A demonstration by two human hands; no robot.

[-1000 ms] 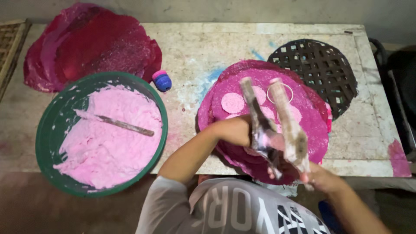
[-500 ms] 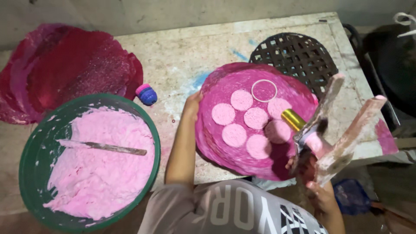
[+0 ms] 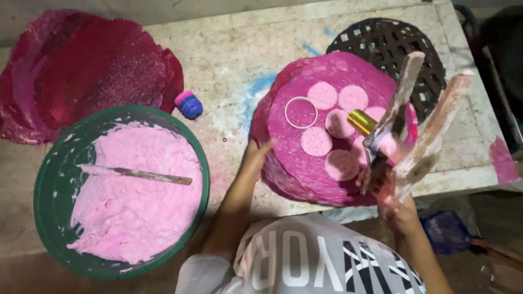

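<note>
Over the stained desk (image 3: 229, 65), the right hand (image 3: 400, 209) has its fingers clamped on a paste-smeared wooden press (image 3: 411, 125), while the left hand (image 3: 256, 158), fingers together, steadies the magenta mat stack (image 3: 305, 169) bearing pink discs (image 3: 316, 141).

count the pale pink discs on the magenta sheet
5 clear: two at the top, one centre, two lower. One partly shows at right; the wooden press may hide more.

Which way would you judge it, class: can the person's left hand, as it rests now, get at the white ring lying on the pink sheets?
Probably yes. The left hand rests on the pink sheets' edge, and the white ring lies just beyond with only bare sheet between.
</note>
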